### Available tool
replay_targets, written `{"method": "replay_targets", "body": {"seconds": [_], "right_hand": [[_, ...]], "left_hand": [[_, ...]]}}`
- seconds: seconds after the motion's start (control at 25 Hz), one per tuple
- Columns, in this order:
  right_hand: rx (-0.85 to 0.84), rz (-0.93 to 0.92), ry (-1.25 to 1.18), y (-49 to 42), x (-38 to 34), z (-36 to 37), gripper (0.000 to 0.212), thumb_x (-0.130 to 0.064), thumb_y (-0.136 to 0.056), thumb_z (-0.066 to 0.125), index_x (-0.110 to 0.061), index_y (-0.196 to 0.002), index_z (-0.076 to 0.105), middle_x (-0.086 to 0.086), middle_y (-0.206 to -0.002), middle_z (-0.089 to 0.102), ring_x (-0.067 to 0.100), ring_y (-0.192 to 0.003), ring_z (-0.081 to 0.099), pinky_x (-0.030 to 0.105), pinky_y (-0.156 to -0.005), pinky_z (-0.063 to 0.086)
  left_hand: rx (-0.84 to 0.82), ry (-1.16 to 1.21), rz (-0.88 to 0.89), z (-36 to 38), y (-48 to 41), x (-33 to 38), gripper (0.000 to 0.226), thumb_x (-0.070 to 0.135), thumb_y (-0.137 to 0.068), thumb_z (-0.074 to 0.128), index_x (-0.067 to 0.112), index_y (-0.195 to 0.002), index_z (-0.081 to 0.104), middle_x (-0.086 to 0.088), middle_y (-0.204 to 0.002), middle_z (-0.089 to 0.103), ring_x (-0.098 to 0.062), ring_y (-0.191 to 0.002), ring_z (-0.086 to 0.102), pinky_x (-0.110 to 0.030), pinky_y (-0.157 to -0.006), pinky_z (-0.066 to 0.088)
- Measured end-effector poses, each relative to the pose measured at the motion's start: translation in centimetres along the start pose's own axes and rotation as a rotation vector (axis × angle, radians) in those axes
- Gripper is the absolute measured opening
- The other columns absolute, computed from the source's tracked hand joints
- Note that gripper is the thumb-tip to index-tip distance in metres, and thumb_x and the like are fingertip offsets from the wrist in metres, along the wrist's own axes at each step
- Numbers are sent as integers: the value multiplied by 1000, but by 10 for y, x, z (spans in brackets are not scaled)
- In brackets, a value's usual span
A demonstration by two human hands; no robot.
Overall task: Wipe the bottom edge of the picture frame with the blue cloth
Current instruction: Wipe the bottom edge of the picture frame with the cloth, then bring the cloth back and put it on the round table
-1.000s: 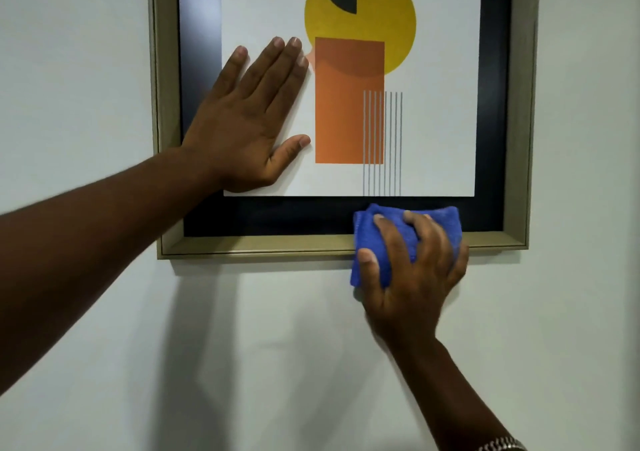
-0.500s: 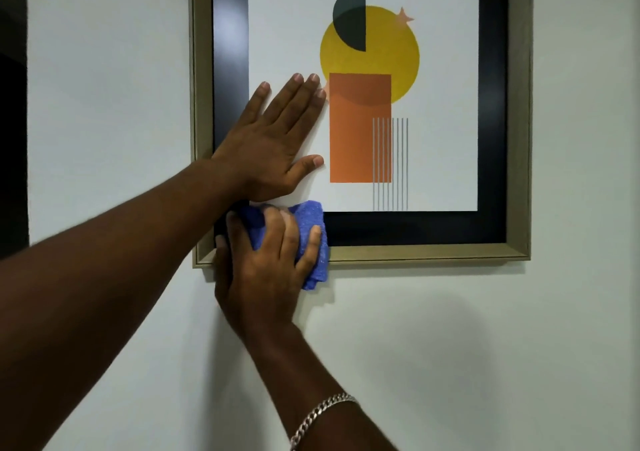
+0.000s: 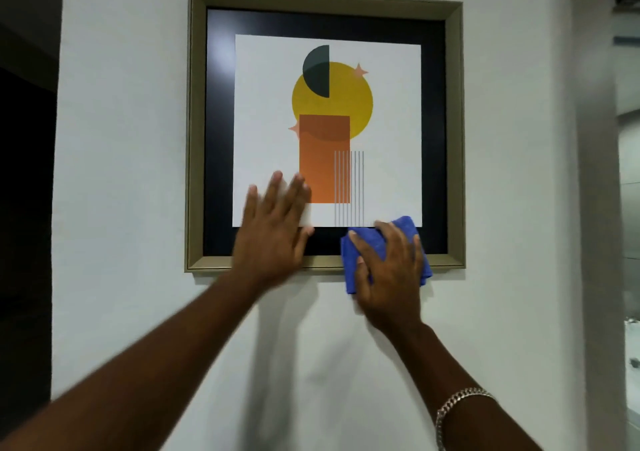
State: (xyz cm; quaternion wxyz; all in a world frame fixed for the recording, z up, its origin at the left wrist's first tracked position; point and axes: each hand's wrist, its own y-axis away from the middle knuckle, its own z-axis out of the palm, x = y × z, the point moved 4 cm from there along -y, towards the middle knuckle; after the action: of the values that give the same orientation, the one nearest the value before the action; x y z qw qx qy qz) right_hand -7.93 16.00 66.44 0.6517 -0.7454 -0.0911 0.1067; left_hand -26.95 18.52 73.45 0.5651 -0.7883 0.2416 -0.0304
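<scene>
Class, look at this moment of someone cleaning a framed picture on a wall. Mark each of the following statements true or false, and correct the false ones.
1. The right hand presses a blue cloth against the bottom edge of the picture frame. True.
2. The cloth sits at the frame's left corner. False: it is on the right half of the bottom edge, short of the corner.
3. The left hand lies open, fingers spread, over the lower part of the picture. True.
4. The left hand grips a second cloth. False: it holds nothing.
5. A chain bracelet is on the right wrist. True.
6. The frame lies flat on a table. False: it hangs on a white wall.
</scene>
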Motion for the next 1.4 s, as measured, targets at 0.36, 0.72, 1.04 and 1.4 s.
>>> {"method": "replay_targets", "body": {"seconds": [0.36, 0.72, 1.04, 1.4], "right_hand": [[-184, 167, -437, -2, 62, -35, 38, -7, -97, 50, -12, -134, 54, 10, -159, 28, 24, -151, 17, 48, -123, 25], [-92, 345, -533, 48, 87, -85, 63, -11, -88, 70, -10, -143, 40, 4, -147, 46, 14, -134, 45, 17, -109, 41], [-265, 1047, -603, 240, 158, -102, 62, -22, -83, 77, -20, -135, 45, -1, -102, 64, 7, -85, 66, 13, -62, 56], [-765, 1413, -311, 569, 227, -134, 69, -15, -79, 79, -19, -138, 42, -4, -97, 65, 18, -94, 64, 21, -76, 51]], "left_hand": [[106, 659, -582, 26, 58, 146, 32, 37, -92, 58, 11, -112, 59, -5, -105, 67, -24, -95, 62, -37, -80, 53], [129, 1192, -1011, 35, 58, 191, 31, 5, -86, 67, 23, -102, 47, 5, -89, 62, -12, -78, 63, -23, -66, 52], [-225, 1318, -1109, 116, 209, 277, 32, 1, -84, 67, 22, -105, 55, 13, -92, 66, -8, -84, 67, -26, -72, 59], [-962, 1100, -1310, 206, 516, 426, 45, -5, -78, 65, 21, -113, 53, -3, -90, 69, -23, -79, 69, -31, -66, 61]]}}
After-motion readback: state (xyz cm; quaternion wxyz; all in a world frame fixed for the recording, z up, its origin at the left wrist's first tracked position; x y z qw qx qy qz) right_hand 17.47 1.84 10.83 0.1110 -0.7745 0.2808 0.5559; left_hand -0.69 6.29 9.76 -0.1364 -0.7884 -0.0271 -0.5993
